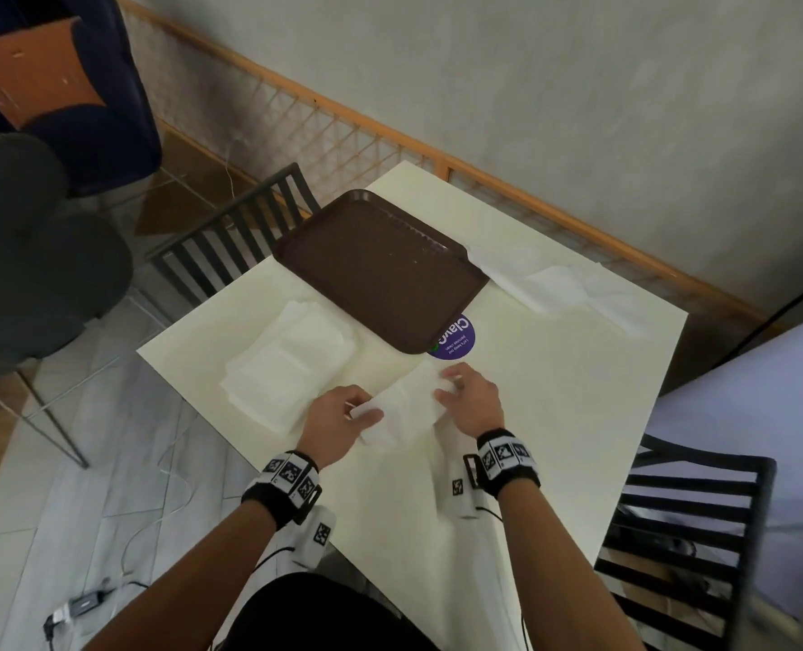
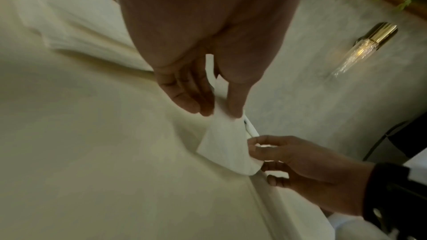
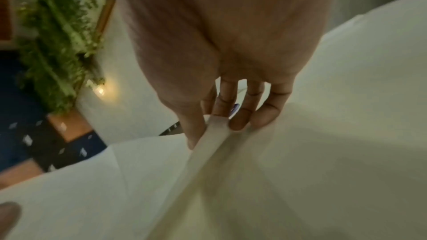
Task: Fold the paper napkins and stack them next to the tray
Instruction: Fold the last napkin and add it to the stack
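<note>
Light: dim, soft indoor light is falling evenly; wall lamp is glowing.
Blur: wrist views are smearing.
Edges: head view is bending outward.

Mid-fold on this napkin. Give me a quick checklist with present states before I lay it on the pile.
1. Left hand pinches one end of the napkin: ok.
2. Right hand pinches the other end: ok.
3. Napkin folded flat with edges matched: not ok, it hangs loose between the hands.
4. Pile of folded napkins lies beside the tray, apart from it: ok.
5. Pile neatly squared: cannot tell.
6. All napkins folded: not ok, unfolded napkins lie on the table on the tray's other side.
</note>
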